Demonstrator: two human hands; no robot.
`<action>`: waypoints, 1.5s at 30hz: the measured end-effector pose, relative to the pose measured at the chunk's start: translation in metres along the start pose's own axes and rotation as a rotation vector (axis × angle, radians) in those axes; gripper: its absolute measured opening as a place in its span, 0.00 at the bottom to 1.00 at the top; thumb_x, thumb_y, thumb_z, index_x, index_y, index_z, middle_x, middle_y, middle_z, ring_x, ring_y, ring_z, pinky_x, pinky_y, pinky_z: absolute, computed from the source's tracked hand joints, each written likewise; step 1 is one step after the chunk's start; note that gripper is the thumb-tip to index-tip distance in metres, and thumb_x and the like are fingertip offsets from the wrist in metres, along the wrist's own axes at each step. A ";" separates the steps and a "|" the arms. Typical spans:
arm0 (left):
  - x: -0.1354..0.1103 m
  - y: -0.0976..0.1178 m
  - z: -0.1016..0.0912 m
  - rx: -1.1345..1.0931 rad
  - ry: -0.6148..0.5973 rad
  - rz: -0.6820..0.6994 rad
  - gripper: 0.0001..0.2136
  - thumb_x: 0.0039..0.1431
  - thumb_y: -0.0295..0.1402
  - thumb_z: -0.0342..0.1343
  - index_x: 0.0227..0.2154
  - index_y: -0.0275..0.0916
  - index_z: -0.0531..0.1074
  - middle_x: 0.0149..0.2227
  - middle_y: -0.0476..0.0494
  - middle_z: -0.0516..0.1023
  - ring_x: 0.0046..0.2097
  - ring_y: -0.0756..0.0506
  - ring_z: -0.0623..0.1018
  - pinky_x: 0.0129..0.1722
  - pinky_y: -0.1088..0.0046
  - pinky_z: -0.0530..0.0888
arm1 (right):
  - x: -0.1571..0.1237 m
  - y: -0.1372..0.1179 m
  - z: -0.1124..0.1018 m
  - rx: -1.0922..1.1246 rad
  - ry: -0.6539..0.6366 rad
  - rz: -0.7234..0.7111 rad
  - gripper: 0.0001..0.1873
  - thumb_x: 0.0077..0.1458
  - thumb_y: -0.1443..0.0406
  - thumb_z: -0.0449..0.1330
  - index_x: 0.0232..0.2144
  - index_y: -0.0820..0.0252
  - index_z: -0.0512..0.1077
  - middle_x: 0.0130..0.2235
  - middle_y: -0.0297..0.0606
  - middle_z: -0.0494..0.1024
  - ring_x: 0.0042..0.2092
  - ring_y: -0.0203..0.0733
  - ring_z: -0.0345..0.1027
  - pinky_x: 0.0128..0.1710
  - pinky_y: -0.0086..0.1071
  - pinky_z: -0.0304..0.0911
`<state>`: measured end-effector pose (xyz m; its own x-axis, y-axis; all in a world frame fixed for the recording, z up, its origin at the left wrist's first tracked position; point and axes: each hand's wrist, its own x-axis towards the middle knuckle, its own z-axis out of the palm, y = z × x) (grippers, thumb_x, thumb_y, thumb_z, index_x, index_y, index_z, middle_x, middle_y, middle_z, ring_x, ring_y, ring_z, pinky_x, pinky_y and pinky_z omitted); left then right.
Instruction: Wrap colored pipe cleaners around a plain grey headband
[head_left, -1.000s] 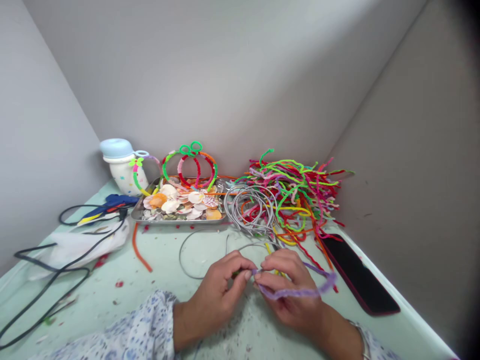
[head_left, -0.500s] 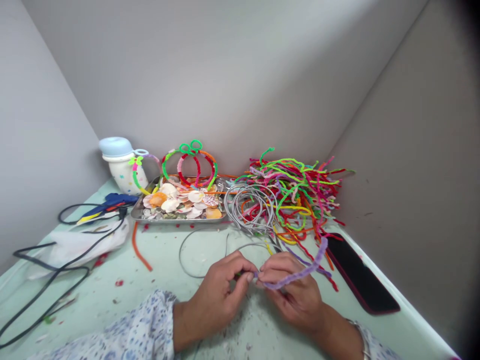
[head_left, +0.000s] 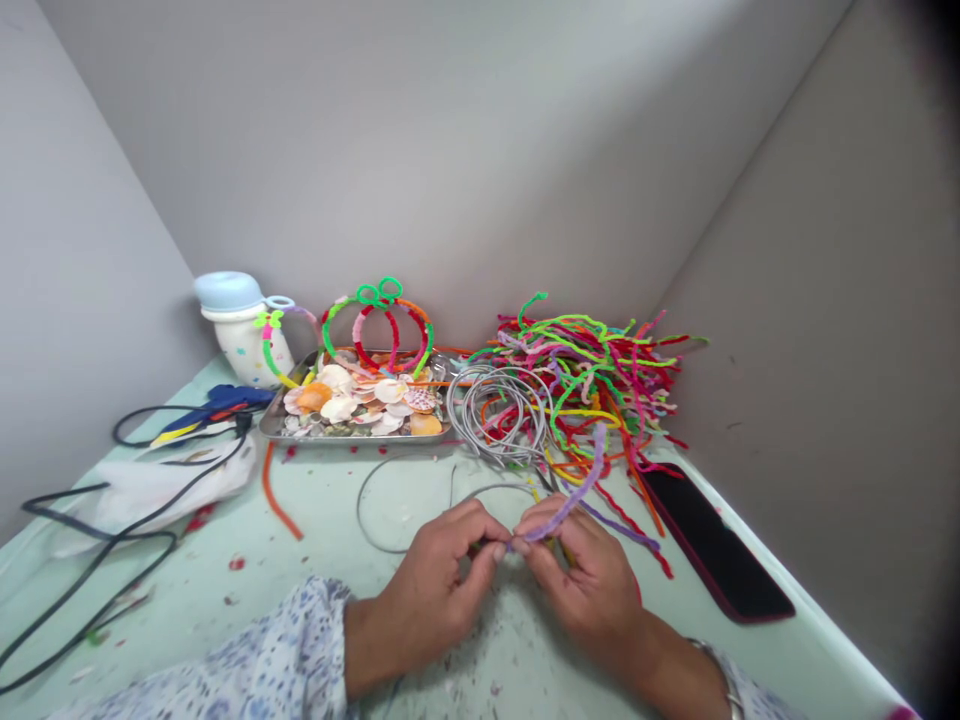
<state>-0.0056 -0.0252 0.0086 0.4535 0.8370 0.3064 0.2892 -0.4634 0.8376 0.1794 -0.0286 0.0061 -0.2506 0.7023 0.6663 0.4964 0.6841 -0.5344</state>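
Note:
A fuzzy purple pipe cleaner (head_left: 570, 505) runs between my two hands, its long free end rising up and to the right. My left hand (head_left: 446, 580) pinches it near its lower end between thumb and forefinger. My right hand (head_left: 589, 575) grips it close beside, fingertips almost touching the left ones. Something yellow shows between the right hand's fingers, with dark pointed tips above the knuckles; I cannot make out what it is. Thin grey wire (head_left: 358, 515) curves over the table just behind my hands; whether it reaches into the fingers is hidden.
Behind lie a coil of grey wire (head_left: 454, 410), a heap of coloured pipe cleaners (head_left: 600, 350) and a metal tray (head_left: 337, 440) of seashells with decorated hoops (head_left: 355, 335). A phone (head_left: 720, 550) lies right. Leftward are a bottle (head_left: 244, 340), black cable (head_left: 90, 565) and plastic bag (head_left: 161, 490).
My right hand has turned, swinging the free end of the purple pipe cleaner up and leftward to a steeper slant. My left hand keeps its pinch in nearly the same place.

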 end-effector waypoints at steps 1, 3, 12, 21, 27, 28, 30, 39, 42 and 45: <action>0.000 0.000 0.000 -0.005 0.003 -0.001 0.09 0.65 0.30 0.47 0.35 0.37 0.73 0.31 0.47 0.71 0.34 0.47 0.71 0.34 0.72 0.66 | 0.000 -0.001 0.000 0.004 0.002 0.015 0.04 0.57 0.70 0.59 0.33 0.58 0.72 0.32 0.36 0.77 0.36 0.41 0.72 0.37 0.32 0.67; 0.000 0.001 -0.001 -0.010 0.010 0.000 0.09 0.64 0.30 0.48 0.34 0.37 0.73 0.31 0.47 0.71 0.34 0.47 0.71 0.34 0.72 0.66 | 0.000 -0.002 0.001 0.010 0.004 0.049 0.03 0.57 0.70 0.58 0.33 0.57 0.72 0.32 0.36 0.77 0.36 0.41 0.72 0.37 0.33 0.67; -0.002 0.000 0.001 0.021 0.023 -0.007 0.05 0.59 0.29 0.53 0.35 0.38 0.74 0.31 0.46 0.73 0.34 0.47 0.72 0.33 0.72 0.66 | 0.002 -0.006 0.003 0.068 -0.031 0.186 0.04 0.59 0.66 0.58 0.32 0.57 0.71 0.31 0.34 0.76 0.34 0.40 0.71 0.35 0.32 0.65; -0.001 -0.002 0.003 0.054 0.054 -0.049 0.03 0.57 0.27 0.53 0.29 0.37 0.71 0.29 0.47 0.72 0.31 0.48 0.71 0.31 0.73 0.65 | 0.001 -0.005 0.005 0.093 -0.078 0.274 0.09 0.61 0.64 0.56 0.28 0.57 0.70 0.30 0.35 0.74 0.34 0.41 0.69 0.35 0.34 0.63; -0.002 -0.004 0.005 0.063 0.049 -0.021 0.03 0.56 0.25 0.54 0.28 0.38 0.69 0.28 0.48 0.71 0.30 0.48 0.70 0.30 0.73 0.64 | 0.001 -0.005 0.007 0.100 -0.070 0.265 0.10 0.61 0.64 0.55 0.27 0.57 0.69 0.28 0.34 0.72 0.33 0.40 0.66 0.35 0.33 0.60; -0.002 -0.004 0.005 0.065 0.049 -0.016 0.03 0.56 0.25 0.54 0.28 0.38 0.69 0.28 0.48 0.71 0.30 0.48 0.70 0.30 0.74 0.64 | 0.000 -0.005 0.007 0.101 -0.069 0.265 0.10 0.61 0.64 0.55 0.26 0.57 0.68 0.28 0.33 0.71 0.33 0.40 0.66 0.35 0.33 0.60; -0.001 -0.004 0.005 0.069 0.051 -0.004 0.03 0.55 0.25 0.54 0.28 0.38 0.69 0.28 0.49 0.71 0.30 0.48 0.70 0.30 0.73 0.64 | 0.000 -0.005 0.008 0.104 -0.071 0.266 0.10 0.61 0.64 0.55 0.26 0.57 0.68 0.28 0.33 0.71 0.33 0.40 0.65 0.35 0.33 0.60; -0.002 -0.006 0.004 0.059 0.016 0.007 0.03 0.57 0.26 0.53 0.29 0.38 0.69 0.29 0.49 0.71 0.31 0.48 0.70 0.31 0.73 0.65 | 0.000 -0.004 0.008 0.098 -0.070 0.269 0.09 0.60 0.65 0.55 0.26 0.57 0.68 0.28 0.33 0.71 0.32 0.40 0.65 0.34 0.32 0.59; -0.002 -0.006 0.003 0.052 0.001 0.009 0.03 0.58 0.27 0.53 0.29 0.38 0.69 0.29 0.49 0.70 0.31 0.48 0.70 0.30 0.74 0.64 | 0.000 -0.004 0.008 0.095 -0.072 0.274 0.09 0.60 0.65 0.55 0.26 0.57 0.68 0.28 0.33 0.71 0.32 0.40 0.65 0.34 0.32 0.59; -0.003 -0.006 0.004 0.064 0.007 -0.004 0.03 0.57 0.27 0.52 0.28 0.38 0.69 0.28 0.48 0.71 0.30 0.48 0.70 0.30 0.74 0.64 | 0.000 -0.004 0.008 0.097 -0.080 0.278 0.09 0.60 0.65 0.56 0.26 0.57 0.68 0.28 0.33 0.71 0.33 0.40 0.65 0.35 0.32 0.60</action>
<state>-0.0055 -0.0262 0.0012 0.4468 0.8405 0.3065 0.3441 -0.4776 0.8083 0.1704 -0.0300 0.0037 -0.1824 0.8759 0.4467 0.4747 0.4763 -0.7401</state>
